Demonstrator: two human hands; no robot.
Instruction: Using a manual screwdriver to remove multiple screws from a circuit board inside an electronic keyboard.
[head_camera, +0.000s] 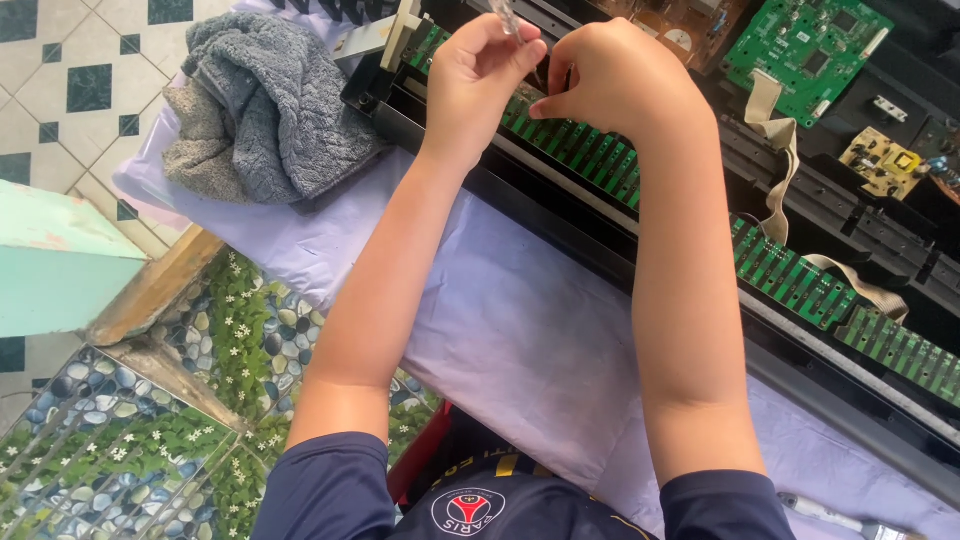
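Observation:
An opened black keyboard chassis (560, 215) lies on a pale lilac cloth, with a long strip of green circuit boards (790, 275) running along it. My left hand (485, 70) is closed around the clear handle of a thin tool (505, 18), held upright over the strip's far end. Right beside it, my right hand (600, 85) pinches down on the green strip with its fingertips. The tool's tip is hidden behind my hands.
A grey towel (265, 105) is bunched at the cloth's far left. A green board (805, 45), a small yellow board (885, 160) and beige ribbon cables (775, 150) sit inside the chassis. Another tool (830, 515) lies near my right elbow. Tiled floor lies left.

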